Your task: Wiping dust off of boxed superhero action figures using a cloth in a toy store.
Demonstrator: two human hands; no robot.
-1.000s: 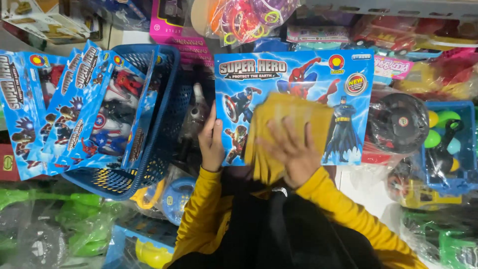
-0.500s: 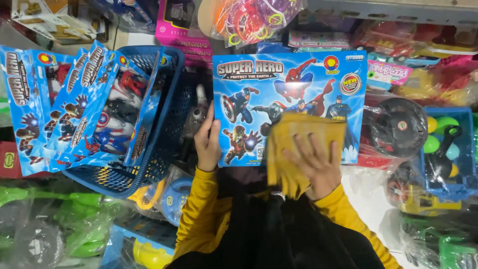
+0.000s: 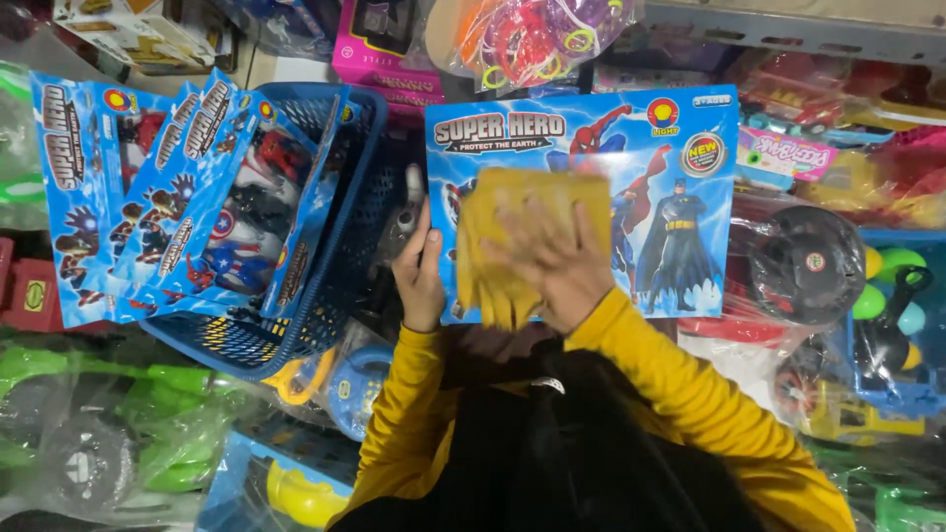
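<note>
Head view: left hand [image 3: 420, 281] grips blue toy box [image 3: 680, 187]; right hand [image 3: 557, 266] presses yellow cloth [image 3: 498, 241].

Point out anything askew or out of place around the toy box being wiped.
The blue basket is tipped on its side, and the blue toy boxes in it fan out at slants past its rim. The toy box held by the left hand looks undamaged, the right hand pressing a yellow cloth on it.

The cloth [image 3: 522, 241] lies under the right hand's fingers [image 3: 557, 261], pressed on the toy box [image 3: 680, 197] — left hand [image 3: 419, 276] at its left edge; left of those fingers, the basket [image 3: 325, 286] — boxes inside.
</note>
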